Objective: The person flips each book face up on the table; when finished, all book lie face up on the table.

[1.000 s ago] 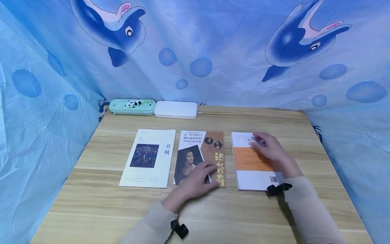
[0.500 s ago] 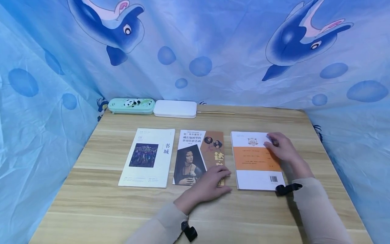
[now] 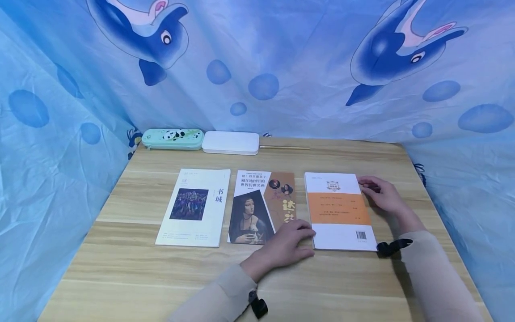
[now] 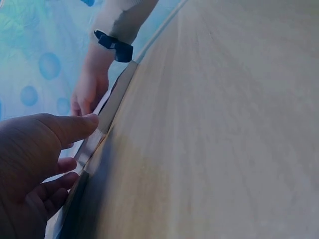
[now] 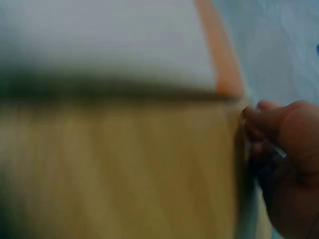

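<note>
Three books lie flat in a row on the wooden table. At the right is one with a white and orange back cover (image 3: 338, 210) and a barcode. My right hand (image 3: 384, 197) is beside its right edge, fingertips right at that edge, fingers bent in the right wrist view. My left hand (image 3: 283, 245) lies across the lower right corner of the middle book (image 3: 251, 219), which shows a portrait on a brown and white cover. Its fingertips reach the orange book's left edge, thumb apart from the fingers. The left book (image 3: 191, 232) is cream with a dark picture.
Along the table's back edge stand a green panda pencil case (image 3: 173, 139), a white flat case (image 3: 230, 143) and a thin brush-like stick (image 3: 284, 147). A blue dolphin-print curtain (image 3: 281, 53) hangs behind and at both sides. Wooden table (image 3: 141, 277) surface extends in front of the books.
My right hand has moved right, off the orange book's cover to its right edge. My left hand has slid right across the middle book to the orange book's left edge. The books stay put.
</note>
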The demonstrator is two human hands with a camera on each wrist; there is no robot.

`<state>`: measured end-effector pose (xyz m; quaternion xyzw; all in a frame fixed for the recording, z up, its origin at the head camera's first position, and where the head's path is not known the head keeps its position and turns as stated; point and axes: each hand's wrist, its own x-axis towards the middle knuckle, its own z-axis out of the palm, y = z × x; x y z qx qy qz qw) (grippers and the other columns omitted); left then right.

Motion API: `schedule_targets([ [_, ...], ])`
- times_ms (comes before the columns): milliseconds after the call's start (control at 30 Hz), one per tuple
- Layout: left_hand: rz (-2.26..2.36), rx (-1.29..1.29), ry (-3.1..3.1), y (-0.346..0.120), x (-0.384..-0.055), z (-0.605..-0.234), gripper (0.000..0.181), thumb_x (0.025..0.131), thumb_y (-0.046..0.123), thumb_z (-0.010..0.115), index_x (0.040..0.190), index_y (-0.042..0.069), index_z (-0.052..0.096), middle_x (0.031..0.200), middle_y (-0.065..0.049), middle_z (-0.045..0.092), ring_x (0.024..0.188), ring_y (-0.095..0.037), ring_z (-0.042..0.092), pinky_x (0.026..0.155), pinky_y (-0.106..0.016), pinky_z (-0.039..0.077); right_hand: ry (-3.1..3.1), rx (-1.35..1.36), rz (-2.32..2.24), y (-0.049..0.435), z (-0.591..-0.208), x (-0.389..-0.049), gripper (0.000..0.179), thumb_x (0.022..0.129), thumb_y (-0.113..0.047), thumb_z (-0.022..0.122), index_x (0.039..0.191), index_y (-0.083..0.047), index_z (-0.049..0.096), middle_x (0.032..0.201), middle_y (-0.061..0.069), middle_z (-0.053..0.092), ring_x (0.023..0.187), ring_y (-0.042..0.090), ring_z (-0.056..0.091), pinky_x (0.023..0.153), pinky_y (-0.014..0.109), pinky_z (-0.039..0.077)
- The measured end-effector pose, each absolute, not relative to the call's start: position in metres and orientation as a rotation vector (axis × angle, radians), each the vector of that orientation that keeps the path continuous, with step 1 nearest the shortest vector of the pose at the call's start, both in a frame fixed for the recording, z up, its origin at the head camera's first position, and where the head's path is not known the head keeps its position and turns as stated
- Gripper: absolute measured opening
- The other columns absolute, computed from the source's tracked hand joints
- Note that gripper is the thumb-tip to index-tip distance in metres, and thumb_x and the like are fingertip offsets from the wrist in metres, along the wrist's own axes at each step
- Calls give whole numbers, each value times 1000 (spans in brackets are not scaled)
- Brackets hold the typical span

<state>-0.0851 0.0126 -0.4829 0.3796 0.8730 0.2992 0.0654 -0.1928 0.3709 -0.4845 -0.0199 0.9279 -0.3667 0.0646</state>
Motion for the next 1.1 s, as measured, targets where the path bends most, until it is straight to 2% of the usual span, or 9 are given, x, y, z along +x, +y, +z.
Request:
schedule_targets([
  [133,908,1125,2649,14,-86,-486,49,91,37,76,132,12,66,133,-1,60,124,-15,55,108,-29,43,2871,-61,-1096,380,-491,-193,35,104,-6,53,139,-2,55,123,21,60,111,36,55,91,51,46],
  [200,916,1099,2651,15,-86,-486,50,91,37,77,133,12,66,134,-2,60,124,-15,55,108,-28,43,2886,-99,-1064,381,-492,-195,41,103,-5,55,144,-2,51,124,22,59,110,36,54,91,51,46],
  [300,931,1059,2651,16,-86,-485,52,90,37,77,134,11,65,135,-2,59,124,-16,55,109,-28,43,2825,-167,-1031,379,-489,-200,53,104,-7,54,155,-6,38,140,27,49,125,44,47,102,62,40],
  [400,920,1032,2669,19,-86,-485,57,88,40,79,135,11,64,135,-2,59,123,-16,55,109,-28,43,2719,-256,-999,376,-484,-205,60,106,-9,50,161,-9,26,156,29,33,143,50,29,113,69,25],
  [500,889,1004,2708,24,-84,-486,61,85,43,81,134,11,64,133,-1,59,121,-15,56,107,-27,44,2651,-318,-975,373,-480,-206,58,107,-8,48,160,-10,27,161,27,25,149,49,17,116,69,18],
  [733,851,953,2756,30,-83,-487,58,82,42,85,130,14,68,126,1,61,113,-14,57,100,-26,47,2596,-334,-1028,371,-479,-203,55,106,-8,49,159,-10,32,163,26,22,150,49,14,117,70,17],
  [967,825,894,2727,24,-89,-480,59,79,28,84,132,9,67,129,-3,61,115,-18,57,101,-28,48,2650,-455,-1090,372,-482,-201,47,103,0,51,149,-3,44,154,26,33,142,48,27,113,69,25],
  [1033,818,882,2716,23,-90,-478,60,77,24,83,133,8,66,129,-4,60,115,-18,57,102,-28,47,2683,-486,-1088,374,-483,-199,45,102,3,51,146,-3,48,149,24,38,133,45,36,108,61,34],
  [1100,814,880,2707,23,-90,-477,62,77,23,83,134,7,65,130,-5,60,115,-19,56,102,-28,47,2717,-502,-1080,376,-485,-198,45,100,6,51,144,-3,51,144,23,42,123,39,43,100,47,40],
])
